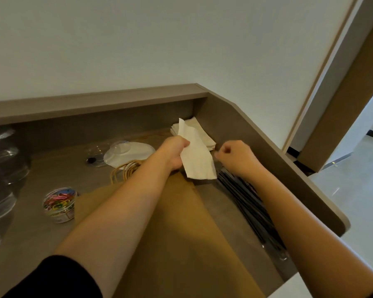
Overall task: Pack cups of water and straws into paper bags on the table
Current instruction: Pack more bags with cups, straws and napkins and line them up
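While gripping a napkin (197, 157), left hand (177, 152); right hand (237, 157) curled empty above straws (246, 201).

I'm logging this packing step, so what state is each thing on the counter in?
Left hand: grips a napkin.
Napkin: lifted, hanging unfolded.
Napkin stack: in the corner, untouched.
Right hand: fingers curled above the straws; whether it holds anything can't be told.
Straws: lying bundled.
Paper bag: lying flat.
Paper clip tub: upright, full.

Both arms reach forward, left grip (177, 152) clenched, right grip (237, 157) (fingers curled) empty.
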Motion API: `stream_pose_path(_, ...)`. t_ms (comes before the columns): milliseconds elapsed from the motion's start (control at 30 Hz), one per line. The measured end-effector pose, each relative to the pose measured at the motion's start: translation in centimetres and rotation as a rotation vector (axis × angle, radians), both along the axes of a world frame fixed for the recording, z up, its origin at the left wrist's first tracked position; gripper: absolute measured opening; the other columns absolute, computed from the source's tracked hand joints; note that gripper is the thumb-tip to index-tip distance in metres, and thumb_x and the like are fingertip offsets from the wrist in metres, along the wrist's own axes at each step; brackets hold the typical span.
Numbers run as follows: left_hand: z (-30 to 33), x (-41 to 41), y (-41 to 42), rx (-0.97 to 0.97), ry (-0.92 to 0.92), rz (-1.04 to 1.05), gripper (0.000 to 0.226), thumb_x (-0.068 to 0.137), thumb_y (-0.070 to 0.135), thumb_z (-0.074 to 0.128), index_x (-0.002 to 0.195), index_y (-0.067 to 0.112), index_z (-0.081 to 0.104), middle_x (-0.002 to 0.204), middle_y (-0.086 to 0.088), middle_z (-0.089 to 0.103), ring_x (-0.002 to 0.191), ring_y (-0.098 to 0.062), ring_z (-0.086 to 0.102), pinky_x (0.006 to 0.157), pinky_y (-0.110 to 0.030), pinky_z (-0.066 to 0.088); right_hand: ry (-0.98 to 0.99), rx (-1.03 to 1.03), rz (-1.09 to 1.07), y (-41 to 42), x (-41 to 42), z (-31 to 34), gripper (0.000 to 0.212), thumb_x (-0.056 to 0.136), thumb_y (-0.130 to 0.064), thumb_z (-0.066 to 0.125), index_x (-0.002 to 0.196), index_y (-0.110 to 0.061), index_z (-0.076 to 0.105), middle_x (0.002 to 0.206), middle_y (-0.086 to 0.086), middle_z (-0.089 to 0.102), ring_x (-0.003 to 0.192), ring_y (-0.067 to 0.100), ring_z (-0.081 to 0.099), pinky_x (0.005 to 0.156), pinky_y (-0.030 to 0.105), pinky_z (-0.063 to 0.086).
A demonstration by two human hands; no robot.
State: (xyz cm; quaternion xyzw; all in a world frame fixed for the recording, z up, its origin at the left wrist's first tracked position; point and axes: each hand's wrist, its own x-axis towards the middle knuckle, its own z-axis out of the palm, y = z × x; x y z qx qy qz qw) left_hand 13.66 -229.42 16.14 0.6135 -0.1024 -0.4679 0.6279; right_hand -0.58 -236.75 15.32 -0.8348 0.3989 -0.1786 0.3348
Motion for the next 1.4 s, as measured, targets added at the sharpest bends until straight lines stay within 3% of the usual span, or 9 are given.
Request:
stream_pose_path(100, 0.0, -0.4, 0.3, -0.003, -0.017, -0.006, 0.025, 0.094, 0.002, 0.048, 0.116, 0.011, 0.041, 0.095, -0.009, 0.055, 0.082, -0.026, 0.055, 0.079, -0.042, 0.045, 0.473, -0.041, 0.069, 0.0, -0.6, -1.3, 0.028, 0.088, -0.021, 0.058, 0.066, -0.012, 0.043, 0.062, 0.002, 0.046, 0.053, 0.014, 0.043, 0.05, 0.025, 0.039)
stream_pose_path(367, -0.1, -1.3, 1.3, -0.006, -0.069, -0.011, 0.024, 0.094, 0.007, 0.051, 0.115, 0.014, 0.042, 0.103, -0.009, 0.056, 0.089, -0.025, 0.056, 0.079, -0.04, 0.047, 0.556, -0.168, 0.091, 0.6, -0.4, -2.4, 0.028, 0.09, -0.019, 0.056, 0.065, -0.013, 0.043, 0.066, 0.004, 0.045, 0.057, 0.016, 0.043, 0.051, 0.026, 0.035)
stream_pose_path(533, 0.1, -1.7, 2.0, -0.057, -0.038, -0.038, 0.024, 0.094, 0.01, 0.052, 0.116, 0.015, 0.043, 0.098, -0.007, 0.058, 0.087, -0.024, 0.058, 0.062, -0.036, 0.048, 0.269, -0.148, 0.0, 0.3, -0.9, -0.1, 0.029, 0.093, -0.03, 0.052, 0.069, -0.014, 0.045, 0.064, 0.001, 0.046, 0.054, 0.013, 0.042, 0.05, 0.023, 0.037)
stream_pose_path(667, 0.3, -2.2, 2.7, -0.154, -0.015, -0.109, 0.021, 0.095, 0.012, 0.05, 0.115, 0.014, 0.045, 0.102, -0.009, 0.06, 0.093, -0.025, 0.06, 0.067, -0.037, 0.049, -0.177, -0.096, -0.046, 0.0, -0.6, 4.2, 0.016, 0.091, -0.023, 0.057, 0.08, -0.012, 0.054, 0.074, 0.003, 0.057, 0.067, 0.014, 0.056, 0.06, 0.021, 0.047)
stream_pose_path(767, 0.9, -2.8, 3.3, -0.245, 0.009, -0.178, 0.012, 0.094, 0.018, 0.051, 0.106, 0.016, 0.051, 0.103, -0.01, 0.063, 0.096, -0.025, 0.061, 0.075, -0.039, 0.05, -0.382, -0.021, -0.007, 0.5, 0.6, 6.5, 0.017, 0.092, -0.023, 0.058, 0.079, -0.012, 0.056, 0.072, 0.002, 0.06, 0.053, 0.004, 0.058, 0.05, 0.015, 0.044)
stream_pose_path(1033, 3.1, -3.9, 5.7, -0.361, -0.263, -0.084, 0.008, 0.092, 0.007, 0.057, 0.094, 0.014, 0.059, 0.08, -0.004, 0.069, 0.063, -0.011, 0.069, 0.054, -0.025, 0.057, -0.442, 0.04, 0.102, 2.6, 3.8, 6.9, 0.014, 0.088, -0.026, 0.064, 0.078, -0.018, 0.058, 0.071, 0.002, 0.065, 0.057, 0.009, 0.061, 0.07, 0.026, 0.055)
stream_pose_path(1200, 3.8, -2.8, 8.7, -0.393, -0.352, 0.11, 0.011, 0.093, 0.008, 0.054, 0.098, 0.014, 0.061, 0.093, -0.007, 0.068, 0.084, -0.02, 0.066, 0.08, -0.036, 0.056, -0.457, -0.059, 0.209, 5.3, 6.4, 7.9, 0.014, 0.085, -0.028, 0.067, 0.091, -0.02, 0.058, 0.083, -0.006, 0.059, 0.073, 0.007, 0.056, 0.065, 0.02, 0.045)
stream_pose_path(1333, 4.0, -1.0, 13.6, -0.406, -0.369, 0.142, 0.014, 0.094, 0.01, 0.053, 0.104, 0.016, 0.06, 0.093, -0.004, 0.07, 0.084, -0.018, 0.069, 0.075, -0.035, 0.058, -0.406, 0.013, 0.315, 8.9, 7.8, 8.5, 0.064, 0.081, -0.034, 0.071, 0.134, -0.019, 0.039, 0.112, -0.007, 0.045, 0.098, 0.011, 0.049, 0.08, 0.027, 0.044)
stream_pose_path(1400, 3.8, -0.5, 16.7, -0.411, -0.377, 0.119, 0.016, 0.094, 0.009, 0.052, 0.106, 0.015, 0.06, 0.091, -0.003, 0.071, 0.084, -0.018, 0.069, 0.073, -0.034, 0.057, -0.355, 0.127, 0.451, 11.5, 7.9, 8.9, 0.054, 0.079, -0.03, 0.072, 0.127, -0.019, 0.048, 0.109, -0.007, 0.055, 0.091, 0.009, 0.058, 0.073, 0.024, 0.049)
